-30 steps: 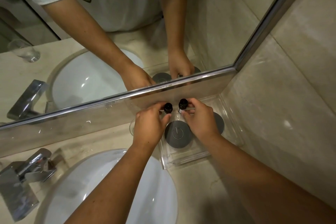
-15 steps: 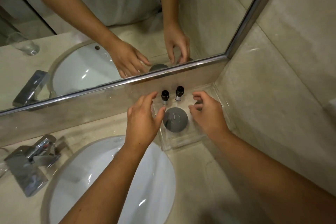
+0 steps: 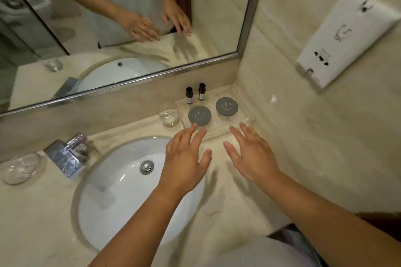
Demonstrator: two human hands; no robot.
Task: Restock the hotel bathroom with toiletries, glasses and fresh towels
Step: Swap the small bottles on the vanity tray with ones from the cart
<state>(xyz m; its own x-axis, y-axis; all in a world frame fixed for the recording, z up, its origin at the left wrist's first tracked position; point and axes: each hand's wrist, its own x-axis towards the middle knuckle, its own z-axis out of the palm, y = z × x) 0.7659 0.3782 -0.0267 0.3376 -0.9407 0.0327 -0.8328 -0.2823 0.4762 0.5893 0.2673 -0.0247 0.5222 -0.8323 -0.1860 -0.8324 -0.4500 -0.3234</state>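
Head view: left hand [image 3: 184, 167] and right hand [image 3: 252, 156], fingers spread empty, seemingly hovering before tray [image 3: 243, 121].

Labels on the two small bottles [image 3: 195, 94] too small to read

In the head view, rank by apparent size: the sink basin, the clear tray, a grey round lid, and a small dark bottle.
1. Sink basin
2. Clear tray
3. Grey round lid; the second lid looks alike
4. Small dark bottle; its twin looks the same
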